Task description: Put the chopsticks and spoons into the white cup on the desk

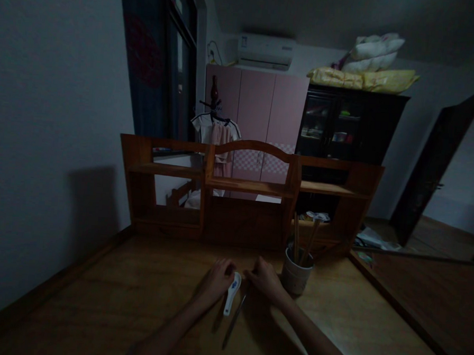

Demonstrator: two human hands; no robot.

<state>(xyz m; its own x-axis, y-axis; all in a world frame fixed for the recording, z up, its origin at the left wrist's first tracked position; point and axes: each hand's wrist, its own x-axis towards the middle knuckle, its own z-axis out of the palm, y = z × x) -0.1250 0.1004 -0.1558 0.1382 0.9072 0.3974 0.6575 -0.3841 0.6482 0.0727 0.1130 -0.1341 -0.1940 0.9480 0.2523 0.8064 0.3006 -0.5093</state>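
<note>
A white ceramic soup spoon point(232, 295) with a blue pattern in its bowl points its handle toward me. The fingers of my left hand point(219, 278) are closed at the edge of its bowl. Just right of the spoon, a thin metal utensil point(235, 320) slants over the tabletop, its lower end toward me. My right hand point(266, 281) has its fingers closed at the upper end, which they hide, so its exact kind cannot be made out. To the right of that hand stands a light-coloured cup point(296, 275) holding several wooden chopsticks point(308, 242).
The wooden desk point(107, 298) carries a wooden shelf unit point(246, 215) along its back edge. A wall point(64, 136) borders the left side. Beyond are a pink wardrobe point(254, 104), a dark cabinet point(375, 126) and a door point(436, 161). The room is dim.
</note>
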